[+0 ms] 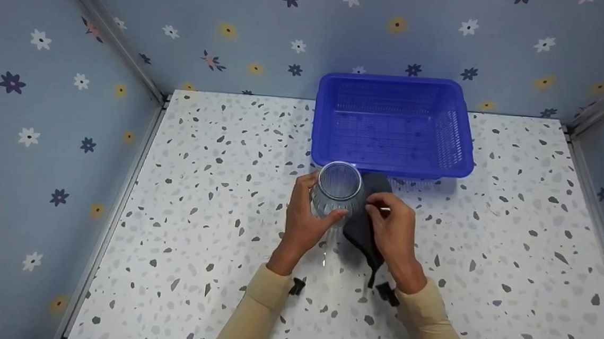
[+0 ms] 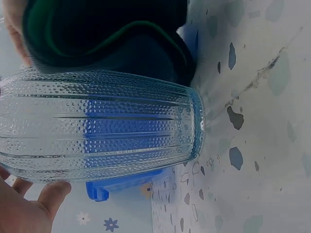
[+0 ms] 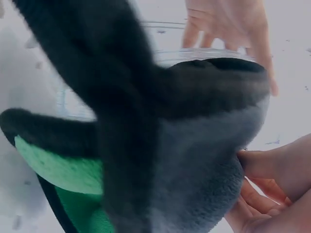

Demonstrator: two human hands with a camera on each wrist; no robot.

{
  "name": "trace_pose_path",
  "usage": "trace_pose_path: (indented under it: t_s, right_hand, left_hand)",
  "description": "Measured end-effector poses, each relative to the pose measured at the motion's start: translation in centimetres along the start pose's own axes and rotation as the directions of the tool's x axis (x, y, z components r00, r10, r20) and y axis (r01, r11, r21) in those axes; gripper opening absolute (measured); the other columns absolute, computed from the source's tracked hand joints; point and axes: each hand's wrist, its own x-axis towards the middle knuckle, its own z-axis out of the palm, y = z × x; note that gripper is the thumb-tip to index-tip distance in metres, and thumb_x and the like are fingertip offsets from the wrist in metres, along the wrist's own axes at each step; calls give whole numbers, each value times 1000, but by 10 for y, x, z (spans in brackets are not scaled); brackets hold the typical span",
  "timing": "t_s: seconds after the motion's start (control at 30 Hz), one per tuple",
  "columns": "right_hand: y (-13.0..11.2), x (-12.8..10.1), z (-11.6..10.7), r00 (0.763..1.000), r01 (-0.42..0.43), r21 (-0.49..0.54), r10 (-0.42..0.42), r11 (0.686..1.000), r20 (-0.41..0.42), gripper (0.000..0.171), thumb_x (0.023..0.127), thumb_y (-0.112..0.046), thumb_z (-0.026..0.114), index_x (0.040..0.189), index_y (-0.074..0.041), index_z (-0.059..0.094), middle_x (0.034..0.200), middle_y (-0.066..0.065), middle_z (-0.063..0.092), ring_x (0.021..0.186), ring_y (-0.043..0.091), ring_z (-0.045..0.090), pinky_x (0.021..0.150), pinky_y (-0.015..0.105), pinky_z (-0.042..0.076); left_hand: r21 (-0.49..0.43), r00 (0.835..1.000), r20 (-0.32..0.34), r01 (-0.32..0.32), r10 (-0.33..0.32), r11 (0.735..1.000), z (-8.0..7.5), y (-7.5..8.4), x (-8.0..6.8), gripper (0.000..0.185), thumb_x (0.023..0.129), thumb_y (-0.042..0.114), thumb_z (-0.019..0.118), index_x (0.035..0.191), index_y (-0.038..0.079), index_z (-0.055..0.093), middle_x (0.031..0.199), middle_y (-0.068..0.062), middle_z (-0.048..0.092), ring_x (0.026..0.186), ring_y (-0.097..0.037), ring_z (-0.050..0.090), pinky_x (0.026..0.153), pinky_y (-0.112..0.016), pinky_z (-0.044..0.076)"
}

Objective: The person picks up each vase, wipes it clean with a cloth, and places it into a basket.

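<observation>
A clear ribbed glass vase [image 1: 326, 202] stands upright, its round mouth facing up in the head view. My left hand [image 1: 302, 220] grips its upper body, thumb on the near side and fingers on the left. In the left wrist view the vase [image 2: 136, 128] shows beaded, fluted sides, its base close over the speckled tabletop. Against its right side hangs a cloth [image 1: 360, 229], dark grey with a black border. My right hand [image 1: 396, 229] pinches this cloth between thumb and fingers. The right wrist view shows the cloth [image 3: 194, 170] folded, with a green face, hiding much of the vase.
Just behind the vase, a blue plastic basket [image 1: 390, 169] with perforated walls sits against the flowered back panel [image 1: 268, 39]. More flowered panels rise at left and right. The white speckled tabletop [image 1: 197, 226] extends to both sides of the hands.
</observation>
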Motion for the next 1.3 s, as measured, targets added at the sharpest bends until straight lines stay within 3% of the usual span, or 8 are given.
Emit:
trace_pose_path:
  t_s: [0.3,0.53,0.9,1.17,1.3]
  right_hand:
    - [-27,10,-3,995,82,-63,-84,995,-44,8,90,9,78,96,3,77,93,16,76,83,27,73,73,40,58]
    - [-30,11,-3,995,79,-78,-83,994,-46,9,89,8,79,96,3,78,94,15,77,87,28,75,76,43,60]
    - [-13,2,-1,1000,16,-60,-17,998,-23,11,91,13,75,98,5,75,96,18,75,90,33,74,78,47,62]
    - [14,-5,10,997,-59,-85,63,995,36,11,91,12,75,96,3,74,92,17,76,83,31,72,75,45,58]
    - [29,-8,19,993,-90,-98,97,991,67,11,90,12,75,95,3,72,89,18,75,82,32,72,75,45,57]
  left_hand:
    - [-29,1000,-4,8,-8,1000,0,-1,-1,82,88,57,82,139,2,49,148,-15,53,140,-28,52,115,-45,44]
    - [-27,1000,-3,17,-17,999,1,0,-1,82,88,58,82,140,3,49,148,-14,54,140,-28,52,114,-46,46]
    - [-27,999,16,32,-32,999,-1,1,-1,81,86,49,88,139,3,48,149,-14,52,142,-27,51,115,-46,45]
    - [-13,1000,5,19,-19,1000,0,0,0,86,89,69,73,137,2,48,147,-16,53,140,-29,52,112,-48,47]
    - [-10,1000,1,15,-15,1000,0,0,0,86,89,69,74,136,2,48,147,-16,54,139,-29,53,110,-48,48]
